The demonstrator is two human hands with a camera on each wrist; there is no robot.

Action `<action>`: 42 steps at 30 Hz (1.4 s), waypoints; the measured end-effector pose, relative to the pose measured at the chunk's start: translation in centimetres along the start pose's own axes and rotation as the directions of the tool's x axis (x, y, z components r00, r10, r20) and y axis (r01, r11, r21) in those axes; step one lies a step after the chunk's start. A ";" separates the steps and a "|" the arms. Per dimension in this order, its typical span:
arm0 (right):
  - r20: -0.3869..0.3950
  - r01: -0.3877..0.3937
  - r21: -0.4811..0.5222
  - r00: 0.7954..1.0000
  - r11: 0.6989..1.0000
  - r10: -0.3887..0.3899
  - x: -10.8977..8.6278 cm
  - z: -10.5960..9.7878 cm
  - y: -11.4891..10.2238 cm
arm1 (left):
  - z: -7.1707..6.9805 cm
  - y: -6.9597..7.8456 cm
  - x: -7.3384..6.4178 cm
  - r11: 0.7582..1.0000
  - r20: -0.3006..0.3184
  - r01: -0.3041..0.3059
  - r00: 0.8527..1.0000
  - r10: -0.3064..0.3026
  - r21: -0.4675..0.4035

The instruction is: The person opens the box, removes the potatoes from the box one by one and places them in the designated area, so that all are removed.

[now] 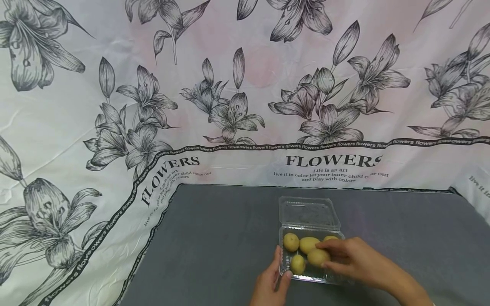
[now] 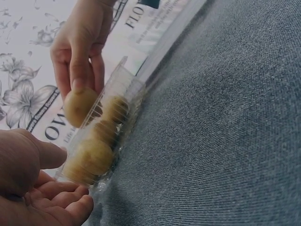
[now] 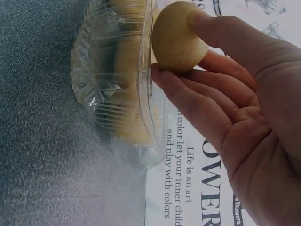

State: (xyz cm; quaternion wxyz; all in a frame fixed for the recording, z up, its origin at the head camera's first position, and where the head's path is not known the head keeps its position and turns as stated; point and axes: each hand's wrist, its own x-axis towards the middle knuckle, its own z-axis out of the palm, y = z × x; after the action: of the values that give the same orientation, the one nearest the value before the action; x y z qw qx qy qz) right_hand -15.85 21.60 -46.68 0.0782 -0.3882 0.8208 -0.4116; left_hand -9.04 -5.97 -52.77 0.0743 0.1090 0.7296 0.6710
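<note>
A clear plastic clamshell container (image 1: 306, 279) stands on the grey surface with its lid folded back. Several small yellow potatoes (image 1: 297, 264) lie inside. My right hand (image 1: 357, 260) pinches one potato (image 3: 178, 40) between thumb and fingers, at the height of the container's rim in the right wrist view. My left hand (image 1: 269, 280) holds the container's near left corner, thumb at the front and fingers along the left wall. In the left wrist view, the other potatoes (image 2: 96, 155) show through the ribbed wall. Fingers of the right hand partly cover a potato at the right in the head view.
The container's clear lid (image 1: 308, 213) lies open toward the back. Grey cloth (image 1: 214, 238) covers the work surface. Behind and to the left hangs a white curtain (image 1: 245, 165) printed with black flowers and lettering.
</note>
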 end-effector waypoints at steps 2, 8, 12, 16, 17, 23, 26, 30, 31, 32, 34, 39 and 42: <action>-0.021 0.008 -0.019 1.000 1.000 -0.008 -0.1 -0.1 -0.1 | 0.0 0.0 0.0 1.000 -0.001 -0.011 1.000 0.011 0.003; -0.107 0.022 -0.103 0.994 0.994 -0.033 -0.5 -0.4 -0.2 | 0.1 0.2 0.0 1.000 -0.009 -0.007 1.000 0.007 0.004; -0.132 0.013 -0.114 0.991 0.993 -0.028 -0.7 -0.5 -0.4 | 0.1 0.1 -0.1 1.000 -0.010 -0.014 1.000 0.014 -0.002; -0.166 0.010 -0.133 0.986 0.991 -0.032 -1.0 -0.5 -0.3 | 0.1 0.1 -0.2 1.000 -0.008 -0.020 1.000 0.020 0.001; -0.178 0.010 -0.141 0.983 0.990 -0.036 -1.1 -0.4 -0.3 | 0.1 0.1 -0.2 1.000 -0.011 -0.016 1.000 0.016 0.004; -0.224 0.014 -0.140 0.974 0.990 -0.045 -1.4 -0.5 -0.1 | 0.2 0.0 0.0 1.000 -0.022 0.026 0.999 -0.026 0.007; -0.252 0.014 -0.148 0.966 0.989 -0.051 -1.5 -0.6 -0.2 | 0.3 -0.1 0.1 1.000 -0.020 0.027 0.999 -0.027 0.004; -0.280 0.001 -0.154 0.959 0.988 -0.045 -1.7 -0.8 -0.1 | 0.2 -0.3 0.2 1.000 -0.018 0.020 1.000 -0.020 0.012; -0.282 -0.001 -0.154 0.959 0.988 -0.043 -1.8 -0.9 -0.1 | 0.2 -0.3 0.2 1.000 -0.016 0.018 1.000 -0.018 0.015; -0.282 -0.002 -0.152 0.959 0.988 -0.041 -1.8 -0.9 -0.1 | 0.2 -0.4 0.2 1.000 -0.014 0.017 1.000 -0.016 0.019; -0.285 -0.004 -0.154 0.958 0.988 -0.041 -1.9 -0.9 0.0 | 0.2 -0.4 0.2 1.000 -0.009 0.014 1.000 -0.014 0.024; -0.320 -0.025 -0.197 0.946 0.980 -0.040 -2.1 -0.9 0.3 | 0.2 -0.4 0.2 0.999 -0.007 0.022 1.000 -0.022 0.032; -0.343 -0.037 -0.222 0.938 0.974 -0.043 -2.2 -1.0 0.4 | 0.1 -0.3 0.1 0.999 -0.017 0.012 1.000 -0.011 0.037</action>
State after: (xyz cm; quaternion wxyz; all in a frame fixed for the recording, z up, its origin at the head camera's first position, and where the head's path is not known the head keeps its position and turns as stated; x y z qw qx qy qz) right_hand -15.03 23.90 -46.75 -0.1123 -0.3175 0.8624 -0.3780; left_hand -9.13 -5.83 -53.10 0.0700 0.1004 0.7432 0.6578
